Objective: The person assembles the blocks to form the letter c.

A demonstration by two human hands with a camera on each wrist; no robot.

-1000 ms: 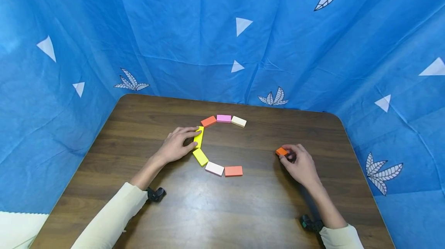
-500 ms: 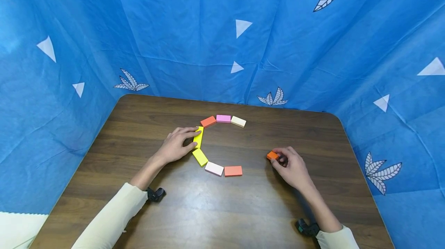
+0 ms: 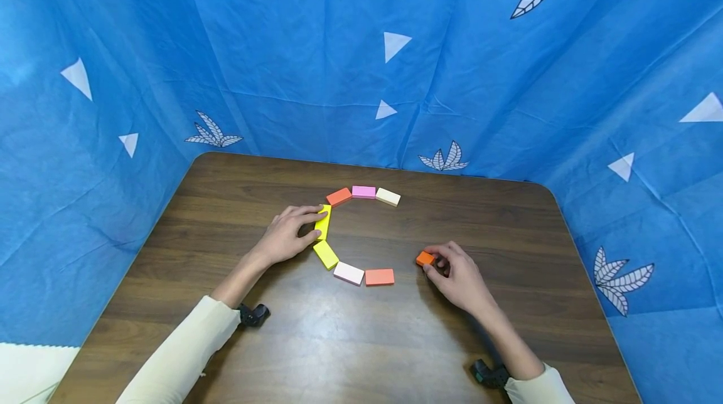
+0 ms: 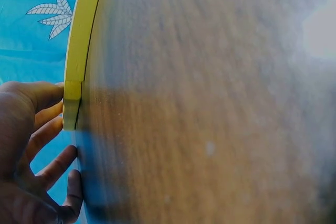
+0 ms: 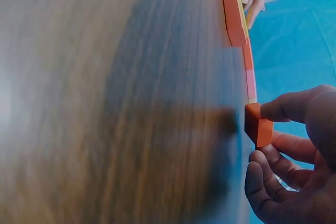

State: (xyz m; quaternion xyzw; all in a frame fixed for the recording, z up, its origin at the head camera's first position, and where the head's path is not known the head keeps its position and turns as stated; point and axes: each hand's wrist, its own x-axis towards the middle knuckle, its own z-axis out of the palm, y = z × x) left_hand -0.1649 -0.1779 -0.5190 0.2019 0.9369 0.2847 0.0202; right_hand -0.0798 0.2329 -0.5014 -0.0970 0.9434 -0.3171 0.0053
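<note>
My right hand [image 3: 460, 281] pinches an orange block [image 3: 425, 258] between thumb and fingers, to the right of a curved row of blocks. In the right wrist view the orange block [image 5: 259, 125] is tilted, with the thumb at its top. My left hand [image 3: 288, 234] rests its fairly straight fingers and thumb on a yellow block [image 3: 324, 223] at the row's left side. Below that lie a second yellow block [image 3: 325, 255], a pale pink block [image 3: 348, 273] and a salmon block [image 3: 380, 277]. Above it come a red-orange block [image 3: 339, 197], a pink block [image 3: 364, 192] and a cream block [image 3: 388, 197].
The blocks lie flat on a brown wooden table [image 3: 339, 347], in an arc that opens to the right. A blue cloth [image 3: 282, 46] with white leaf and triangle prints hangs behind the table and along both sides. Each wrist wears a small black camera [image 3: 254, 316].
My right hand has moved left and slightly toward me with the orange block, nearer to the salmon block. My left hand and the blocks in the row have stayed put.
</note>
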